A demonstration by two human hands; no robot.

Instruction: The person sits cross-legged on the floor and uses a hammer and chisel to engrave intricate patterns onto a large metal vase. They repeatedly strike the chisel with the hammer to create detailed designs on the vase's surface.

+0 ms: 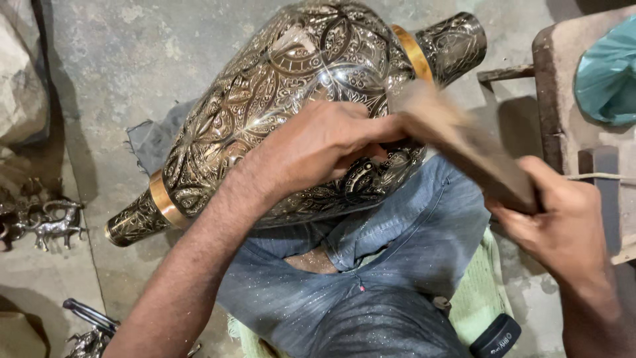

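Note:
A large engraved metal vase [285,93] with dark floral patterns and two brass bands lies on its side across my lap, neck to the lower left, base to the upper right. My left hand [324,142] rests on the vase's belly with fingers pinched together, seemingly around a small tool that is hidden. My right hand [563,222] grips the handle of a wooden mallet [457,136], whose blurred head is just above the left hand's fingers.
My jeans-clad legs [371,278] are under the vase, on a greenish cushion [477,298]. Small metal animal figurines [53,225] stand on the concrete floor at left. A grey cloth [152,136] lies under the vase. A wooden bench [563,86] with a teal bag [609,73] is at right.

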